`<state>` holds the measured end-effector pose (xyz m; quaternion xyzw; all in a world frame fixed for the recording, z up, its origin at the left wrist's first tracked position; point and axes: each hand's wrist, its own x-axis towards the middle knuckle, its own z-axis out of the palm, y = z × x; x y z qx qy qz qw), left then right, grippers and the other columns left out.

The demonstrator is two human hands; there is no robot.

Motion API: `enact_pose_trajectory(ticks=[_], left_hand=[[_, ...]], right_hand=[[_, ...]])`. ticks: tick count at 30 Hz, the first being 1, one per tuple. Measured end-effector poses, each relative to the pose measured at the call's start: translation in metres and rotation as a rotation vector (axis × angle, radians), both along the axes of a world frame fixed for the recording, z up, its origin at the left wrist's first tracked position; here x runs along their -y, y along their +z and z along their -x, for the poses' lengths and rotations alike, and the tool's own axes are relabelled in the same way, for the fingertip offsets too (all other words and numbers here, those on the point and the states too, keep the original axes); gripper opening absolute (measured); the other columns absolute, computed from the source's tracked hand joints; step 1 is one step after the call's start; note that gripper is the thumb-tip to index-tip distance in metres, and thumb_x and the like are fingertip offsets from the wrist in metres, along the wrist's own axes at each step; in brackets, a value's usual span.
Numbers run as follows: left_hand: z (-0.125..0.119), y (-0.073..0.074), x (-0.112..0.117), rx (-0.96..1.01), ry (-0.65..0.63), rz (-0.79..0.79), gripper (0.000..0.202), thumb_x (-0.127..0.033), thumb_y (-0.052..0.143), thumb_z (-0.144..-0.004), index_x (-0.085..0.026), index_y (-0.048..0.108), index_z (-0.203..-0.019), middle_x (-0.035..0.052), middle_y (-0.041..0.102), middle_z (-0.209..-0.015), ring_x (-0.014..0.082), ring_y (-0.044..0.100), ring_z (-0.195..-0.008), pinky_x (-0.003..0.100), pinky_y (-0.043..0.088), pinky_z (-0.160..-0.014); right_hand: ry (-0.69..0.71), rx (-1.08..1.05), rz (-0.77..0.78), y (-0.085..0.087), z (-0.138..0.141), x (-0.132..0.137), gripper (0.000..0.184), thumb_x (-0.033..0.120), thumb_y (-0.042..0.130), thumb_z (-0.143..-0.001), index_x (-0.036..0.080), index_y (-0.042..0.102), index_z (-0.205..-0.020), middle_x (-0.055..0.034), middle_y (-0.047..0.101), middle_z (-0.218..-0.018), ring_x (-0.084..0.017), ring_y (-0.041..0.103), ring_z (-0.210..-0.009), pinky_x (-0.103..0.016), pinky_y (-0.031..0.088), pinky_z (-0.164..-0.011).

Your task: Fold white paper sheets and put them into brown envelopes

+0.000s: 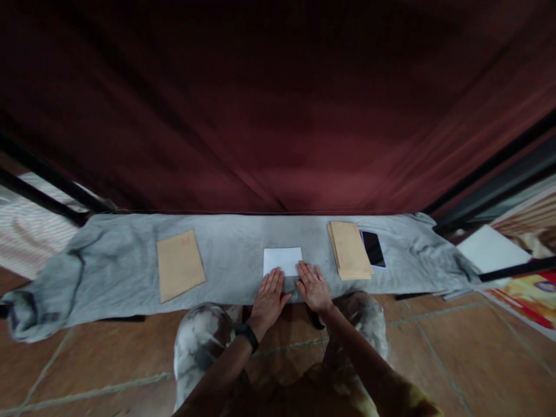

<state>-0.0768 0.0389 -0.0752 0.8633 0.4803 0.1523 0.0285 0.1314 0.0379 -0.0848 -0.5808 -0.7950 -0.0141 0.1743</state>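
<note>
A white sheet of paper (282, 259) lies flat on the grey cloth, its near edge toward me. My left hand (268, 295) rests palm down with its fingertips on the paper's near left part, fingers stretched out. At the near right corner, my right hand (313, 286) also lies flat, its fingertips touching the paper's edge. Neither hand grips anything. To the right is a small stack of brown envelopes (351, 250), and a dark-screened phone (373, 249) sits right beside it. Off to the left, a brown envelope (180, 265) lies on its own.
The grey cloth (234, 237) covers a long narrow surface in front of my knees. A dark red curtain (278, 145) hangs along its far edge. Black metal bars (499, 174) stand at both sides. A red and yellow printed package (530, 295) is at the far right, above the tiled floor (434, 341).
</note>
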Motion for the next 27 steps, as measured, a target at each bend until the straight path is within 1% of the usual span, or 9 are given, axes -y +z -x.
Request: enact_pose_trajectory(ticks=[5,11,13,16,19,21,24,27], left_hand=[[0.004,-0.006,0.0,-0.001,-0.013,0.013,0.068,-0.045,0.042,-0.099,-0.009,0.028,-0.154,0.0174,0.039,-0.158,0.0257,0.028,-0.15,0.047,0.031,-0.121],[0.002,-0.005,0.0,-0.012,-0.013,0.011,0.067,-0.045,0.042,-0.099,-0.007,0.031,-0.153,0.0187,0.038,-0.158,0.0265,0.026,-0.151,0.047,0.031,-0.121],[0.002,-0.004,0.0,-0.014,-0.015,0.01,0.066,-0.045,0.042,-0.099,-0.006,0.032,-0.152,0.0188,0.038,-0.158,0.0268,0.027,-0.15,0.046,0.03,-0.121],[0.002,-0.003,0.001,-0.004,-0.013,0.011,0.064,-0.042,0.044,-0.098,-0.008,0.033,-0.152,0.0178,0.038,-0.158,0.0266,0.028,-0.15,0.046,0.03,-0.122],[0.002,-0.004,0.001,0.006,-0.008,0.017,0.064,-0.037,0.046,-0.097,-0.009,0.032,-0.152,0.0175,0.037,-0.158,0.0264,0.029,-0.15,0.047,0.03,-0.122],[0.002,-0.005,0.001,0.002,-0.013,0.021,0.065,-0.036,0.046,-0.096,-0.008,0.031,-0.153,0.018,0.037,-0.158,0.0267,0.028,-0.15,0.047,0.03,-0.122],[0.002,-0.005,0.001,-0.004,-0.016,0.02,0.066,-0.039,0.046,-0.097,-0.007,0.031,-0.153,0.0184,0.037,-0.158,0.0272,0.028,-0.15,0.048,0.03,-0.122],[0.002,-0.006,0.001,-0.005,-0.019,0.004,0.066,-0.041,0.045,-0.098,-0.008,0.03,-0.153,0.0184,0.038,-0.158,0.0272,0.028,-0.15,0.048,0.031,-0.121]], right_hand=[[0.017,-0.017,0.009,0.001,-0.01,0.01,0.052,0.032,0.038,-0.104,0.02,0.035,-0.155,-0.0078,0.048,-0.152,-0.024,0.042,-0.143,-0.05,0.024,-0.121],[0.02,-0.058,0.014,0.006,-0.019,0.019,0.051,0.032,0.04,-0.104,0.021,0.037,-0.154,-0.008,0.047,-0.153,-0.025,0.04,-0.144,-0.05,0.025,-0.121],[0.024,-0.073,0.016,0.009,-0.016,0.019,0.05,0.031,0.038,-0.104,0.019,0.039,-0.153,-0.009,0.047,-0.153,-0.025,0.039,-0.144,-0.051,0.025,-0.121],[0.061,-0.092,0.016,0.012,-0.003,0.017,0.05,0.031,0.039,-0.104,0.016,0.041,-0.151,-0.0098,0.046,-0.154,-0.026,0.039,-0.144,-0.052,0.026,-0.121],[0.11,-0.112,0.028,0.011,0.014,0.017,0.049,0.031,0.04,-0.103,0.016,0.043,-0.15,-0.0094,0.047,-0.153,-0.024,0.041,-0.143,-0.05,0.028,-0.121],[0.112,-0.122,0.039,0.009,0.022,0.019,0.049,0.031,0.04,-0.103,0.016,0.043,-0.15,-0.0094,0.047,-0.153,-0.024,0.042,-0.142,-0.049,0.029,-0.121],[0.084,-0.123,0.045,0.006,0.021,0.024,0.05,0.031,0.04,-0.103,0.016,0.041,-0.151,-0.0092,0.046,-0.153,-0.023,0.043,-0.142,-0.048,0.029,-0.121],[0.053,-0.116,0.043,0.006,0.012,0.028,0.051,0.031,0.039,-0.104,0.018,0.039,-0.153,-0.0086,0.047,-0.153,-0.024,0.043,-0.141,-0.047,0.029,-0.121]])
